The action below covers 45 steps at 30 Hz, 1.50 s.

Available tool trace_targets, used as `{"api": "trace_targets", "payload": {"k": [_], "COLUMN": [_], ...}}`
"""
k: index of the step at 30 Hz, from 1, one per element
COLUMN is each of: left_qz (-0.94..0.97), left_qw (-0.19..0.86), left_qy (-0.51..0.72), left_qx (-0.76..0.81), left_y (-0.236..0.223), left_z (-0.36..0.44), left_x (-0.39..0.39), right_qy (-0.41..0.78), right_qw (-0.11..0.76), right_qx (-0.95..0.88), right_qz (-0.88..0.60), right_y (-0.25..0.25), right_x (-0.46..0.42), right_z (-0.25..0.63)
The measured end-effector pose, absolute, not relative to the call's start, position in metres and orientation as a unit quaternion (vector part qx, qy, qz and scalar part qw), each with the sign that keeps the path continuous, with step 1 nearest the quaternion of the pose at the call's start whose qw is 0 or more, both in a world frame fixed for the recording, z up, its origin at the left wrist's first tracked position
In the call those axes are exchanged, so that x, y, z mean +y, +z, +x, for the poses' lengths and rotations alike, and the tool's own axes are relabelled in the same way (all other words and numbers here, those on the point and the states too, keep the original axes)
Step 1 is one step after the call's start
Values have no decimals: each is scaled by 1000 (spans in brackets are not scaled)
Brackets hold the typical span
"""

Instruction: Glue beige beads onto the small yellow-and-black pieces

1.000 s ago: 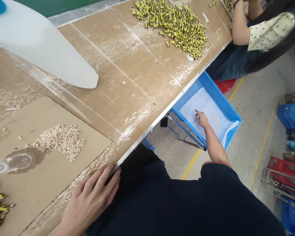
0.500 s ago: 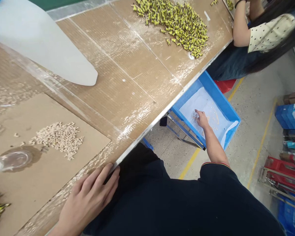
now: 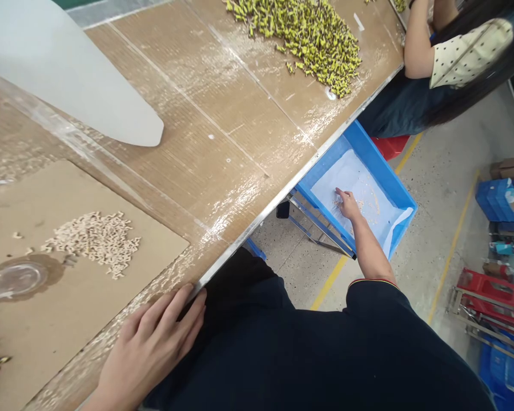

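My left hand (image 3: 148,348) rests over the metal-trimmed table edge (image 3: 282,191), fingers slightly apart, holding nothing visible. My right hand (image 3: 348,205) reaches down into a blue plastic tray (image 3: 383,165) below the table. Its fingertips are among small pale pieces (image 3: 360,202) on the tray's white liner (image 3: 346,177). Whether those fingers grip anything is hidden. On the cardboard-covered table, a pile of beige pieces (image 3: 96,242) lies on a tan cardboard sheet (image 3: 81,308). A heap of yellow-green pieces (image 3: 304,45) lies farther up the table.
A translucent white plastic sheet (image 3: 68,74) lies over the table's upper left. A co-worker (image 3: 466,57) sits at the top right. A red stool (image 3: 389,146) stands beside the tray. Red metal racks (image 3: 492,297) and a blue crate (image 3: 494,200) stand on the floor at right.
The whole view has drifted slightly left and upward. My hands keep nearly the same places at the table edge and in the tray.
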<state>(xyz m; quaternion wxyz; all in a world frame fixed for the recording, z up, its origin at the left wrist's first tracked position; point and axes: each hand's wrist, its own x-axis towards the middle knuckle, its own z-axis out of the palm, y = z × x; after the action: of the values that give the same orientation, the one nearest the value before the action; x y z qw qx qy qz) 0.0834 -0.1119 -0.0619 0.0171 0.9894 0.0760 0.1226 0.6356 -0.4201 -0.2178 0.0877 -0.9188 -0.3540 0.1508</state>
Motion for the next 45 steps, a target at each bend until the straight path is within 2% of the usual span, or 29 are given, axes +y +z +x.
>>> {"api": "trace_targets", "payload": {"k": [45], "left_qz": [992], "left_qw": [17], "left_qy": [108], "left_qx": [64], "left_y": [-59], "left_z": [83], "left_x": [-111], "right_qy": [111], "right_qw": [107], "right_qx": [-270], "right_qz": [-950], "right_y": [-215], "right_x": [-434], "right_z": [623]}}
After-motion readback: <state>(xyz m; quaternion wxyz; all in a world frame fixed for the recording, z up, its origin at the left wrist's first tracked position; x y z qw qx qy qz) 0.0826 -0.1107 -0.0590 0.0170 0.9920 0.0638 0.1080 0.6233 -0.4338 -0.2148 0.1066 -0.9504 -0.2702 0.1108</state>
